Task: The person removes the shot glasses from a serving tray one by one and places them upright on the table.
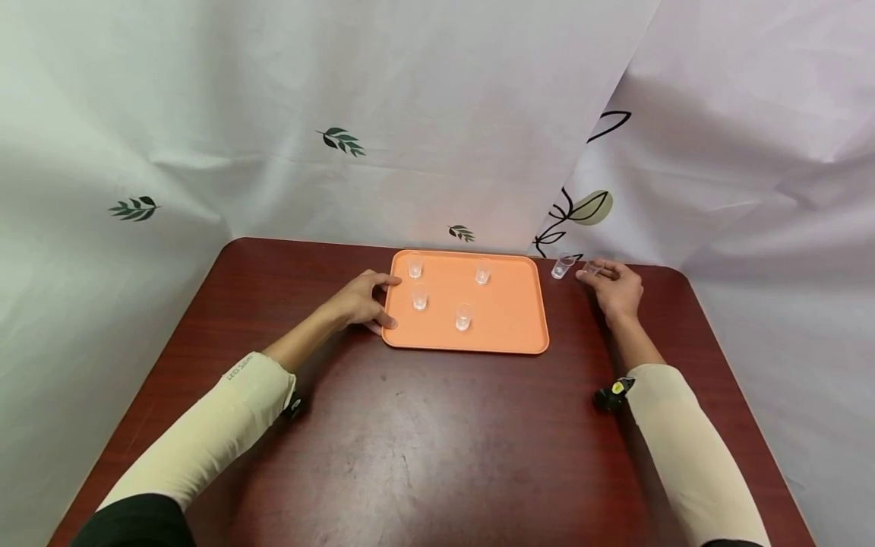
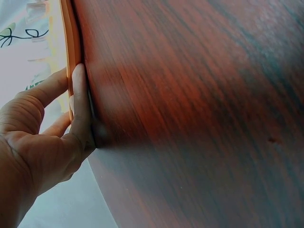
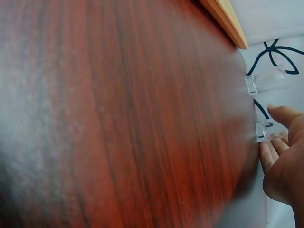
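Note:
An orange tray (image 1: 509, 327) lies near the back of the table, with several small clear shot glasses (image 1: 482, 272) standing on it. At the tray's left edge, my left hand (image 1: 361, 300) grips the rim; in the left wrist view its fingers (image 2: 80, 90) lie on both sides of that rim. Over at the back right, my right hand (image 1: 617, 291) holds a clear shot glass (image 1: 592, 267) between thumb and fingers, low at the table. Its base (image 3: 261, 131) shows in the right wrist view, its upper part partly hidden. Between that hand and the tray stands another shot glass (image 1: 563, 265).
Dark red-brown wood makes up the table (image 1: 437, 441). A white cloth (image 1: 273, 114) with leaf prints hangs behind it and along both sides, close to the tray's far edge.

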